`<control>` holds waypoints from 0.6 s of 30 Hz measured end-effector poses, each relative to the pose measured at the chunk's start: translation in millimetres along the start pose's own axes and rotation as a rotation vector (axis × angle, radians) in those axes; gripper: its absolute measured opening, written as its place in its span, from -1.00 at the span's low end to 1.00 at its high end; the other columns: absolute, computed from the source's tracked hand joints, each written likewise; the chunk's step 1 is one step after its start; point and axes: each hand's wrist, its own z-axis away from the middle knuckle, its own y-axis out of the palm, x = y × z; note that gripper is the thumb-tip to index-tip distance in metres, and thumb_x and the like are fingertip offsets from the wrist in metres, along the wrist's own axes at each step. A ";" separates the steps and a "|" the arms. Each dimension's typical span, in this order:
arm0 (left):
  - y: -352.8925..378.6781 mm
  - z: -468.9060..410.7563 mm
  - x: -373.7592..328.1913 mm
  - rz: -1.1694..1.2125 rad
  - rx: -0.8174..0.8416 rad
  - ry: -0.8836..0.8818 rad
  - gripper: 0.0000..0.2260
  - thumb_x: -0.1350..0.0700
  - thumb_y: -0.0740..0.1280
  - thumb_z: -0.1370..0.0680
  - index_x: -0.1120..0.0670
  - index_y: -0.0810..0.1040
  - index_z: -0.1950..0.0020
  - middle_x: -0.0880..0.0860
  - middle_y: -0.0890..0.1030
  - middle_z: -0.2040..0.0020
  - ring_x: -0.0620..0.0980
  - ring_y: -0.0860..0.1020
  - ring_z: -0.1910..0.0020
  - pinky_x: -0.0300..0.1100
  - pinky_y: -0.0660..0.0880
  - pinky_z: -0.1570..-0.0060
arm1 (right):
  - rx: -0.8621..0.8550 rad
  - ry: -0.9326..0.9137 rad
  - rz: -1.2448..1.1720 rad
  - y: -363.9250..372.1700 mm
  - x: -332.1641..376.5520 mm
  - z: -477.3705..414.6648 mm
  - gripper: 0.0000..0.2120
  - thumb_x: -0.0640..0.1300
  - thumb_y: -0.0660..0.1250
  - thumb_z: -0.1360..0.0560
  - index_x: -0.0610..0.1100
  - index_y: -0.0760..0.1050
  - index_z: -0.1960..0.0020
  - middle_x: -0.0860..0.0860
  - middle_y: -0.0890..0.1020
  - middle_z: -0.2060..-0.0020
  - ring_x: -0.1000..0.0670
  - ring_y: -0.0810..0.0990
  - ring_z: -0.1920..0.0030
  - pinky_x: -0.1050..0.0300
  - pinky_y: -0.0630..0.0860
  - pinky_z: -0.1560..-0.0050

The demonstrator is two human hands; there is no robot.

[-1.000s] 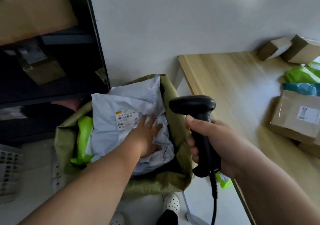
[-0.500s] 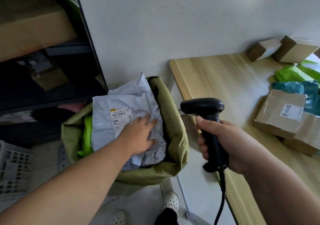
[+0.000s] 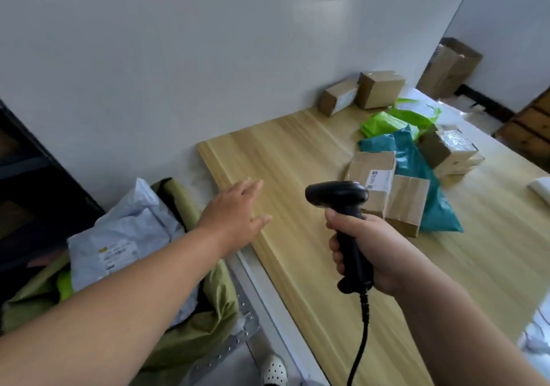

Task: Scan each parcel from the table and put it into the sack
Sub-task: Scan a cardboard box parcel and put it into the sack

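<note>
Down in the lower left of the frame sits the olive sack [image 3: 214, 305], mouth open and parked right against the end of the surface [image 3: 297, 153]. That makes sense, since a parcel only needs a short swing over the edge to drop in. Inside it, a crumpled grey mailer [image 3: 128, 231] lies on top with its label facing up, and a bit of bright green bag [image 3: 64, 287] pokes out beside it on the left. Can't tell what else is buried under those.

The person's left hand [image 3: 235, 210] hovers over the left end of the surface, fingers [image 3: 253, 187] straight and a little spread, holding nothing, pointing toward the pile. Looks like a reach for the next parcel.

The right hand [image 3: 372, 254] is wrapped round the handle of the black scanner [image 3: 336, 196], fingers curled tight on the grip. It's held upright in front of the pile, probably so it's ready the moment a label turns up.

The unscanned stuff is bunched toward the upper right of the frame. A labelled cardboard box [image 3: 372, 171] is nearest the scanner, touching a teal mailer [image 3: 416, 162]. Green mailers [image 3: 387, 122] sit behind that, and two small boxes [image 3: 339, 98] are against the wall. Plenty left to do by the look of it.
</note>
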 end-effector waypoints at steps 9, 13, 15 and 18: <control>55.3 -100.7 -128.8 0.343 0.206 -0.204 -0.16 -0.34 0.26 -0.45 0.03 0.03 -0.57 0.09 0.21 -0.53 0.12 0.25 -0.46 -0.03 0.26 -0.35 | -0.220 -0.005 -0.158 -119.4 -5.9 -24.4 -0.71 0.02 0.42 -0.50 -0.20 0.48 0.05 -0.09 0.53 0.43 -0.05 0.49 0.45 0.07 0.48 0.41; 86.8 -141.5 -162.3 0.419 0.275 -0.259 0.00 -0.40 0.35 -0.32 0.03 0.00 -0.57 0.10 0.20 -0.52 0.12 0.23 -0.47 0.01 0.26 -0.39 | -0.297 -0.015 -0.215 -153.4 -12.1 -42.7 -0.75 -0.02 0.43 -0.50 -0.19 0.47 0.09 -0.07 0.52 0.46 -0.03 0.48 0.47 0.08 0.47 0.42; 101.5 -158.4 -177.1 0.439 0.291 -0.273 0.06 -0.45 0.37 -0.24 -0.03 -0.03 -0.56 0.11 0.19 -0.51 0.13 0.21 -0.47 0.07 0.26 -0.39 | -0.311 -0.007 -0.225 -164.6 -16.2 -49.5 -0.74 -0.02 0.43 -0.50 -0.19 0.47 0.09 -0.07 0.52 0.44 -0.03 0.48 0.46 0.08 0.47 0.41; 123.5 -175.6 -196.5 0.422 0.331 -0.297 0.17 -0.51 0.35 -0.15 -0.09 -0.14 -0.56 0.08 0.02 -0.57 0.16 0.06 -0.52 0.16 0.16 -0.43 | -0.319 0.002 -0.237 -176.8 -23.5 -58.8 -0.75 -0.02 0.41 -0.52 -0.19 0.45 0.09 -0.09 0.51 0.42 -0.03 0.47 0.45 0.08 0.46 0.41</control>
